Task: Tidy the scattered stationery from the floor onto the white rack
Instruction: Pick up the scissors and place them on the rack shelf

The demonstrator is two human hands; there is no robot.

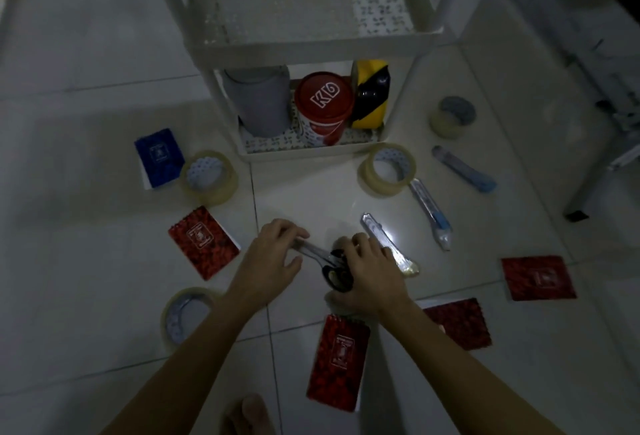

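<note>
while both hands hold them, black-handled scissors (332,261), left hand (273,254) pinching silver blades, right hand (370,272) gripping handles

The scissors (329,261) lie on the floor (86,123) in the middle, between the left hand (273,254) and the right hand (370,275). The rack (311,50) stands at 12 o'clock from them, with a can (323,109) on its lower shelf. One tape roll (209,176) lies at 10 o'clock, another tape roll (386,169) at 1 o'clock. A cutter (388,244) lies just at 3 o'clock. A notebook (204,242) is at 9 o'clock, another notebook (337,362) at 6 o'clock.
</note>
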